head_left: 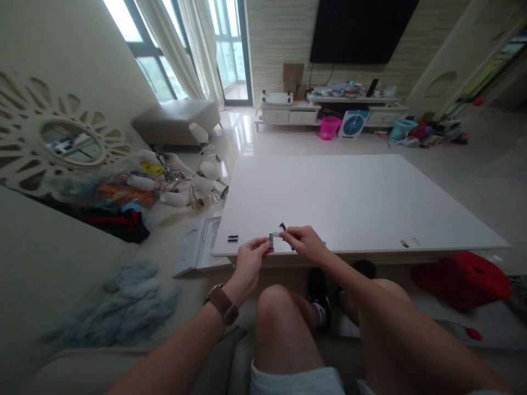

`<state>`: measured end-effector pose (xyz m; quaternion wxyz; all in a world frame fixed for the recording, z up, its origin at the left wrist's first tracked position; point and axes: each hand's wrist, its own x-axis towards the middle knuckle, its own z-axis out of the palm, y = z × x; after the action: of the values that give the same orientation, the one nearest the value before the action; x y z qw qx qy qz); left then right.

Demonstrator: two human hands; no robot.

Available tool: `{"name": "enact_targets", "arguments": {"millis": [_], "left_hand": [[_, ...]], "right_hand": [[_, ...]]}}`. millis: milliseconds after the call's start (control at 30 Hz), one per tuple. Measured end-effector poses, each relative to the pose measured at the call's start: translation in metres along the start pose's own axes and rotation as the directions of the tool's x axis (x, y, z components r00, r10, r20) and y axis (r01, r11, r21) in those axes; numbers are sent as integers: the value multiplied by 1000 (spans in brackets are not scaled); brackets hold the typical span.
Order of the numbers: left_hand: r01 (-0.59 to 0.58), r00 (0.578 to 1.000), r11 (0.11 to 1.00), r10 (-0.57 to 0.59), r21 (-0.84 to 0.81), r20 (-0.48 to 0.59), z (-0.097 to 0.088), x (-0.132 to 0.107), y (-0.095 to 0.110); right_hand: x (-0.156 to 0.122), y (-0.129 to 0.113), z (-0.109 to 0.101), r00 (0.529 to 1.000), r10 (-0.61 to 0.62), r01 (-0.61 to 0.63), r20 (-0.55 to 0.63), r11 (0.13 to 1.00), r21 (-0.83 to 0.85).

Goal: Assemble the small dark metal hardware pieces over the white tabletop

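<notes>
My left hand (249,260) is closed, pinching a small flat green-and-dark piece (271,240), like a circuit board, upright over the near edge of the white table (337,197). My right hand (307,242) is closed around a small white stick-like item (277,235), whose tip meets or nearly meets the green piece; its exact kind is too small to tell. Just beyond the right fingers lies a small black object (282,225). Two short black strips (233,238) rest on the table left of my left hand.
Farther right along the near edge lie a small yellow-and-black piece (404,243) and a small clear piece (416,241). An open white box (197,244) stands on the floor at left, near a chandelier (201,181). A red stool-like object (465,281) sits at right.
</notes>
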<state>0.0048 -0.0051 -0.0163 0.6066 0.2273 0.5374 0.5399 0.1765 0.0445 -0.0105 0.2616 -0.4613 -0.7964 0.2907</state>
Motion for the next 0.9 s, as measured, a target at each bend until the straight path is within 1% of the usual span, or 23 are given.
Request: {"name": "enact_targets", "arguments": {"millis": [67,100,167,233,267,333,400,433,500,533,567,600,667,700,733,767,833,900], "left_hand": [[-1,1000,1000,1,1,4,0,0,0],[2,1000,1000,-2,2,4,0,-1,0],[5,1000,1000,-5,6,-2,0,-1,0],[5,1000,1000,-5,12,-3,0,-1,0],[5,1000,1000,-5,14,-2,0,-2,1],[8,1000,1000,-8,11,4,1,-2,1],[12,1000,1000,-12,7,3,1,-2,2],[12,1000,1000,-12,7,0,1,-1,2],[9,1000,1000,-9,11,-5,1,-1,2],[7,1000,1000,-7,13,-7,1,-1,1],[4,1000,1000,-4,15,-6,1,-1,1],[1,1000,1000,-1,16,-2,1,-2,1],[-5,1000,1000,5,17,8,1,-3,2],[-6,1000,1000,6,16,9,1,-3,2],[-3,1000,1000,3,15,9,1,-3,2],[0,1000,1000,-1,12,6,1,-3,2],[5,1000,1000,-5,8,-2,2,-3,2],[7,1000,1000,-7,11,-8,2,-2,2]], "right_hand": [[-1,0,1,999,-7,8,43,1000,-17],[-1,0,1,999,9,-7,35,999,-33],[-1,0,1,998,55,-56,-24,997,-62],[0,0,0,996,67,-72,-67,995,-67],[0,-1,0,997,51,-54,-56,997,-58],[0,-2,-1,1000,-3,4,15,999,-33],[0,-2,-1,998,-18,19,57,999,-32],[0,-2,-1,999,0,2,45,999,-48],[1,-2,-1,998,50,-53,-32,995,-89],[1,-2,-2,996,62,-69,-66,993,-99],[1,-1,-3,996,58,-65,-75,993,-99],[1,-1,-3,998,39,-44,-57,995,-89],[1,0,-3,1000,-13,14,24,998,-57],[1,1,-2,998,-28,31,56,998,-50],[1,1,-2,998,-26,30,65,998,-57],[1,1,-2,999,-9,13,46,997,-76],[2,2,-3,999,38,-42,-37,992,-117],[3,1,-4,996,47,-57,-81,992,-116]]}}
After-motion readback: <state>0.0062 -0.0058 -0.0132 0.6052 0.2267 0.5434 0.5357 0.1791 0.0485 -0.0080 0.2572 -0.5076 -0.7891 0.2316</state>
